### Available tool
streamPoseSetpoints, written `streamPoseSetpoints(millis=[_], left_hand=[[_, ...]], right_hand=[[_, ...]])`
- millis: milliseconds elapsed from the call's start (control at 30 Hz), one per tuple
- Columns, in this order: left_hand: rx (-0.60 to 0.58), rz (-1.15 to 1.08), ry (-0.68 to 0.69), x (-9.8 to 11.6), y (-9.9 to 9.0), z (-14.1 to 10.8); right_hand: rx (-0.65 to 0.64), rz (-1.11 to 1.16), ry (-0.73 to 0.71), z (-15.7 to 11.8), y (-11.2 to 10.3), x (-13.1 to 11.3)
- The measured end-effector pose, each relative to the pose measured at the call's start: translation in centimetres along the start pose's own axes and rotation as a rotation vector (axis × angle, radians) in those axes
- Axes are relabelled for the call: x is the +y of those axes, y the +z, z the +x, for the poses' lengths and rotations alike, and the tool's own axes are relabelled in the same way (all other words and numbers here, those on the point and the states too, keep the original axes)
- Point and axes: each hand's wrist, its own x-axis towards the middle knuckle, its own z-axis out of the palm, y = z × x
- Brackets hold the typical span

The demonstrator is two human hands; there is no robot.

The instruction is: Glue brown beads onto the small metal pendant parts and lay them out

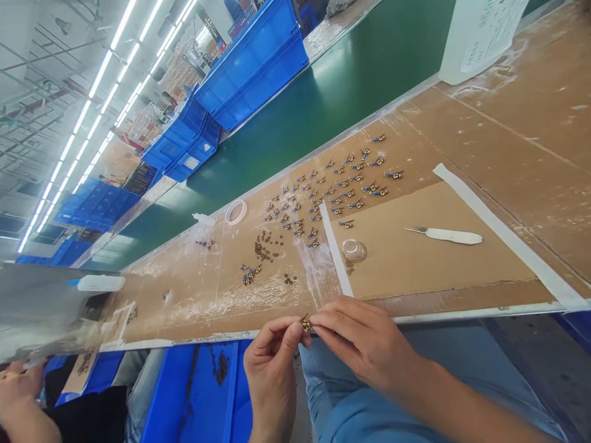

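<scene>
Just in front of the table's near edge, my left hand (276,363) pinches a small painted figurine (306,324) between thumb and forefinger. The fingertips of my right hand (364,338) close on the same figurine from the right. Beyond them, several similar figurines (341,183) lie spread over the brown cardboard table top (392,271). A small cluster of figurines (249,274) and a scatter of small dark discs (262,247) lie to the left. A clear little cup (353,250) stands beside a white tape strip.
A white-handled knife (454,235) lies at right, a tape roll (236,212) and small bottle (204,219) further back. Blue crates (258,61) stand beyond the green belt (295,117). A jug (480,43) is at back right. Another person's hand (21,387) shows at lower left.
</scene>
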Motion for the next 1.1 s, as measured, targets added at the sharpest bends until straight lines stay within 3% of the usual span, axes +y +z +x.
streamPoseSetpoints(millis=[167,433,667,800,867,900,1000,1100], left_hand=[[-0.012,0.191,0.225,0.7,0.1,-1.0],[-0.161,0.547,0.785,1.9,-0.3,-1.8],[-0.168,0.569,0.863,2.0,-0.2,-1.9],[-0.148,0.511,0.858,1.7,-0.1,-2.1],[-0.101,0.425,0.778,1.5,0.0,-2.3],[-0.071,0.35,0.675,1.4,0.0,-2.4],[-0.068,-0.027,0.172,1.2,0.2,-2.2],[-0.177,-0.438,-0.239,0.9,0.5,-1.8]], right_hand=[[0.037,0.038,-0.029,-0.1,-0.4,-0.1],[0.032,0.148,-0.125,-0.4,-1.3,0.2],[0.066,0.155,-0.199,-0.8,-1.3,0.3],[0.052,0.186,-0.117,-0.5,-1.1,0.1],[0.029,0.22,-0.051,-0.2,-1.2,-0.2],[0.019,0.236,-0.022,-0.1,-1.3,-0.3],[0.017,0.262,0.042,0.2,-1.6,-0.7],[0.02,0.233,0.062,0.5,-1.9,-1.1]])
